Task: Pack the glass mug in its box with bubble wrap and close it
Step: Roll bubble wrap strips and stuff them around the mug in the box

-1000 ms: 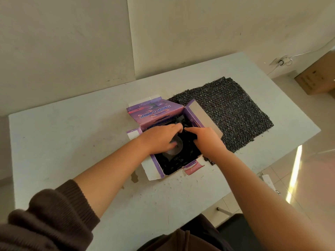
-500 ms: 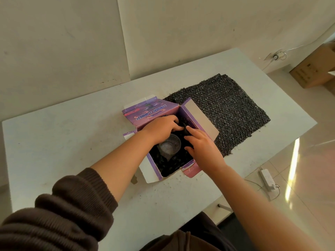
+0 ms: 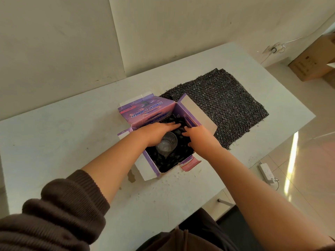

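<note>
Since the earlier frames the left hand [image 3: 155, 133] had slid its fingers further along the far side of the glass mug [image 3: 166, 144], and the right hand [image 3: 200, 137] had drawn back toward the box's right wall. The mug stood upright inside the purple box [image 3: 146, 113], its long axis vertical and its open mouth pointing up at the camera, bedded in black bubble wrap [image 3: 174, 159] that filled the box around it. The left hand lay flat, fingers straight and extended over the wrap just beyond the mug's rim, clasping nothing; its palm partly covered the mug's left edge. The right hand's fingers were bent down into the wrap at the right wall; whether they pinched it could not be told. The box sat near the middle of the white table [image 3: 54, 134], all flaps open. A second sheet of black bubble wrap [image 3: 226, 105] lay flat toward the table's far right corner, touching the box's right flap. A brown sleeve [image 3: 59, 214] covered the left upper arm.
</note>
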The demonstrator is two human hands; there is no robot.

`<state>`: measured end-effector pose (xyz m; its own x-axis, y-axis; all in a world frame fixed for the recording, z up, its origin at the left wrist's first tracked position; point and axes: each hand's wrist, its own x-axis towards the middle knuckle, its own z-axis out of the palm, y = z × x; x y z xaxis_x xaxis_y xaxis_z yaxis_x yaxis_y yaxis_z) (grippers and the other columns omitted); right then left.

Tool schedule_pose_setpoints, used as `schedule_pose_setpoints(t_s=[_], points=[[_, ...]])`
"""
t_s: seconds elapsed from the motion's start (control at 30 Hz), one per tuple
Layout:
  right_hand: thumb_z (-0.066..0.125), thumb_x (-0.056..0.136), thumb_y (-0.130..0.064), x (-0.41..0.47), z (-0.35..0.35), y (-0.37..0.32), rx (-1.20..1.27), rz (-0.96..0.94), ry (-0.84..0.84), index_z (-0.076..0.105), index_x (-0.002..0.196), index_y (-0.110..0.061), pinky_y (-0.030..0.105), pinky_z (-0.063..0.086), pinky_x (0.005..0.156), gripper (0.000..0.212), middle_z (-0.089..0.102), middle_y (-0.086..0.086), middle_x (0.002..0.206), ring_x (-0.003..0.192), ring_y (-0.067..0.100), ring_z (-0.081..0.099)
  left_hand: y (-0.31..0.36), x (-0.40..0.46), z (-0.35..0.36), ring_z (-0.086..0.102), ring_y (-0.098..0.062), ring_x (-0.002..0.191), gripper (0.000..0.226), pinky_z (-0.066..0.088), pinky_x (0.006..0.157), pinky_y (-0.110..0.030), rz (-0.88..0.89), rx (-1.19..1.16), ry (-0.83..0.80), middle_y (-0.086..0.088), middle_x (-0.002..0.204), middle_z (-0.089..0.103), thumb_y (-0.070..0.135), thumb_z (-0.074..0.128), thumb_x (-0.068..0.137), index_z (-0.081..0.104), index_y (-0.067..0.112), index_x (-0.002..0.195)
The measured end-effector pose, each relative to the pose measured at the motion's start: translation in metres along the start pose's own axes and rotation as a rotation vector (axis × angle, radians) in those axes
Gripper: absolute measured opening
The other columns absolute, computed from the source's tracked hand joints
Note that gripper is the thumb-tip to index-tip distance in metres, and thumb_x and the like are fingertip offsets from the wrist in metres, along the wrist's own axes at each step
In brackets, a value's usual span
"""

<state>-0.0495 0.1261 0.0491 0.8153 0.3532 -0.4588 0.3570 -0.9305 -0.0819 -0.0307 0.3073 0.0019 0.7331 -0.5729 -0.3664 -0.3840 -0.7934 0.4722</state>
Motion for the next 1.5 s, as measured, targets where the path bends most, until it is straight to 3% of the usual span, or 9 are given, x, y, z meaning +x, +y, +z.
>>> schedule_pose_setpoints(t_s=[0.1, 0.23, 0.37, 0.47, 0.57, 0.77, 1.07, 1.3, 1.5], points=[[0.054, 0.091, -0.008, 0.0, -0.001, 0.002, 0.08, 0.002, 0.006, 0.045, 0.137, -0.019, 0.027, 0.032, 0.102, 0.049, 0.041, 0.003, 0.146, 0.128, 0.021, 0.045, 0.0, -0.002, -0.003, 0.025, -0.018, 0.141, 0.082, 0.03, 0.111, -0.038, -0.015, -0.057, 0.033, 0.004, 0.156, 0.02, -0.01, 0.049, 0.084, 0.019, 0.032, 0.148], [0.069, 0.082, -0.011, -0.011, -0.003, 0.004, 0.436, -0.019, 0.093, 0.054, 0.131, -0.019, 0.021, 0.026, 0.104, 0.052, 0.042, 0.007, 0.145, 0.131, 0.018, 0.042, 0.01, -0.006, -0.015, 0.038, -0.014, 0.134, 0.051, 0.029, 0.109, -0.029, 0.009, -0.204, 0.192, 0.0, 0.145, 0.043, 0.021, 0.064, 0.088, 0.049, 0.023, 0.136], [0.067, 0.082, -0.006, -0.02, 0.005, -0.001, 0.355, -0.092, 0.293, 0.059, 0.124, -0.01, 0.026, 0.028, 0.107, 0.043, 0.048, 0.011, 0.139, 0.128, 0.024, 0.046, 0.017, -0.004, -0.019, 0.048, -0.011, 0.124, 0.039, 0.033, 0.101, -0.023, -0.043, -0.373, 0.196, 0.004, 0.133, 0.056, 0.031, 0.064, 0.088, 0.059, 0.023, 0.126], [0.065, 0.082, -0.004, -0.021, 0.007, -0.008, 0.247, -0.193, 0.333, 0.057, 0.126, -0.007, 0.023, 0.026, 0.108, 0.045, 0.051, 0.01, 0.137, 0.129, 0.025, 0.044, 0.015, 0.001, -0.018, 0.049, -0.014, 0.124, 0.039, 0.036, 0.101, -0.027, -0.076, -0.385, 0.176, 0.002, 0.132, 0.057, 0.021, 0.065, 0.087, 0.059, 0.023, 0.125], [0.064, 0.085, -0.008, -0.014, 0.005, -0.008, 0.159, -0.189, 0.163, 0.039, 0.14, -0.008, 0.019, 0.019, 0.109, 0.06, 0.037, 0.006, 0.148, 0.136, 0.019, 0.034, 0.008, 0.002, -0.015, 0.045, -0.016, 0.129, 0.051, 0.037, 0.105, -0.033, -0.089, -0.325, 0.125, 0.001, 0.139, 0.051, 0.005, 0.062, 0.086, 0.053, 0.023, 0.132], [0.06, 0.088, -0.008, 0.002, -0.009, -0.001, -0.016, -0.143, -0.04, 0.029, 0.146, -0.017, 0.028, 0.037, 0.096, 0.067, 0.034, 0.002, 0.151, 0.128, 0.025, 0.044, 0.002, -0.001, -0.015, 0.045, -0.015, 0.129, 0.056, 0.038, 0.106, -0.034, -0.082, -0.296, 0.086, -0.002, 0.138, 0.051, -0.011, 0.052, 0.083, 0.05, 0.017, 0.132], [0.068, 0.075, 0.001, 0.01, -0.005, -0.003, 0.105, 0.003, -0.017, 0.038, 0.129, -0.011, 0.043, 0.049, 0.08, 0.062, 0.063, 0.018, 0.114, 0.101, 0.035, 0.06, 0.005, 0.001, -0.018, 0.041, -0.017, 0.132, 0.064, 0.035, 0.107, -0.03, -0.099, -0.223, 0.0, -0.001, 0.144, 0.045, -0.013, 0.044, 0.085, 0.042, 0.02, 0.139], [0.067, 0.076, 0.004, 0.014, -0.007, -0.001, 0.185, -0.019, -0.131, 0.026, 0.133, -0.008, 0.041, 0.047, 0.081, 0.071, 0.056, 0.02, 0.125, 0.105, 0.036, 0.056, 0.013, 0.006, -0.022, 0.041, -0.021, 0.131, 0.056, 0.035, 0.106, -0.033, -0.212, -0.238, -0.166, -0.002, 0.147, 0.04, 0.005, 0.038, 0.089, 0.039, 0.024, 0.141], [0.055, 0.078, 0.008, -0.004, 0.003, -0.004, 0.219, -0.087, 0.155, 0.05, 0.125, -0.009, 0.039, 0.043, 0.092, 0.05, 0.055, 0.013, 0.126, 0.112, 0.031, 0.053, 0.015, 0.008, -0.026, 0.047, -0.021, 0.125, 0.042, 0.037, 0.102, -0.032, -0.161, -0.213, -0.076, -0.005, 0.139, 0.05, 0.015, 0.049, 0.092, 0.05, 0.016, 0.134]])
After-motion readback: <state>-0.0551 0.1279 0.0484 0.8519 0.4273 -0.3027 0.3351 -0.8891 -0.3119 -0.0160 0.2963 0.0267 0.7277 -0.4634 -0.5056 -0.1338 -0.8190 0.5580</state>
